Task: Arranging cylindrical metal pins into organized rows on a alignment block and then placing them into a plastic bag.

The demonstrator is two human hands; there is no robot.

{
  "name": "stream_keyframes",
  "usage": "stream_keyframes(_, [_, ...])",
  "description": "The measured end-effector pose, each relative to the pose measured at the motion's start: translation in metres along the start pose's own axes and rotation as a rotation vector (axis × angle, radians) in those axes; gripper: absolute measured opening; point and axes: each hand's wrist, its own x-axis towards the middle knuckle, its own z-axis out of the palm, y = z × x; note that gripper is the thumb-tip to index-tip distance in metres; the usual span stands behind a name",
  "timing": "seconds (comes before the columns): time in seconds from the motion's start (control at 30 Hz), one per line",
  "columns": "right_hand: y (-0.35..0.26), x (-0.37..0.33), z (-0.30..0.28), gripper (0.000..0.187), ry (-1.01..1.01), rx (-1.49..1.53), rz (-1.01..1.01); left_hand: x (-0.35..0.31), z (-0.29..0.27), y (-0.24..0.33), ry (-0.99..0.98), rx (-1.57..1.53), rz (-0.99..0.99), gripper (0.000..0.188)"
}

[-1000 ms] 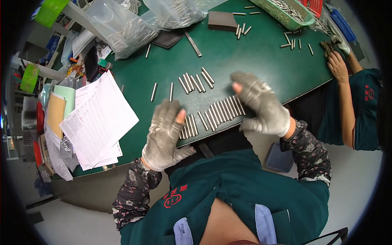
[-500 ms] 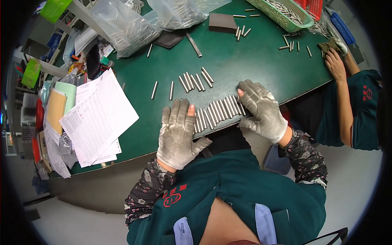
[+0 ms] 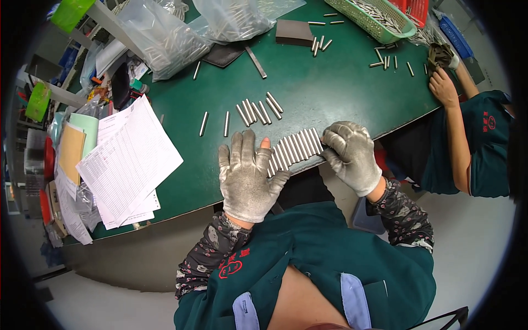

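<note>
White papers (image 3: 129,165) lie overlapped at your far left, on the green table (image 3: 176,192), apparently parked there to leave your hands room. Behind them, a clear bag (image 3: 165,47) of metal pieces slumps beside a second bag (image 3: 234,22), both set back from the edge, probably for the same reason. Two lone pins (image 3: 204,124) stand apart from each other, lying flat, ahead of your left hand (image 3: 246,179). That hand is gloved, palm down, fingers straight and mostly together, little finger a bit off, thumb out toward the table edge. Its thumb side sits against the left end of the row of pins (image 3: 297,149), seemingly as a stop so they don't roll or fan out. The row lies side by side near the front edge, between your two hands, within easy reach. A loose cluster of pins (image 3: 265,112) lies just beyond, not lined up with it. Your right hand (image 3: 352,157), also gloved, is curled, thumb and fingertips at the row's right end, likely bracing that side; can't tell whether it pinches the last pin. Farther right, a green basket (image 3: 410,30) holds more metal pieces, and a co-worker's hand (image 3: 443,87) is at a dark cloth (image 3: 440,55).
</note>
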Motion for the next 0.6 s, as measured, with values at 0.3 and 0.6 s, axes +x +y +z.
stream_keyframes(0.3, [0.009,0.023,0.007,0.064,-0.105,0.097,-0.179,-0.004,-0.01,-0.008,0.019,-0.122,0.02,0.086])
stream_keyframes(0.6, [0.003,0.037,0.013,0.071,-0.164,0.16,-0.236,-0.021,-0.024,-0.04,0.023,-0.038,-0.035,0.096])
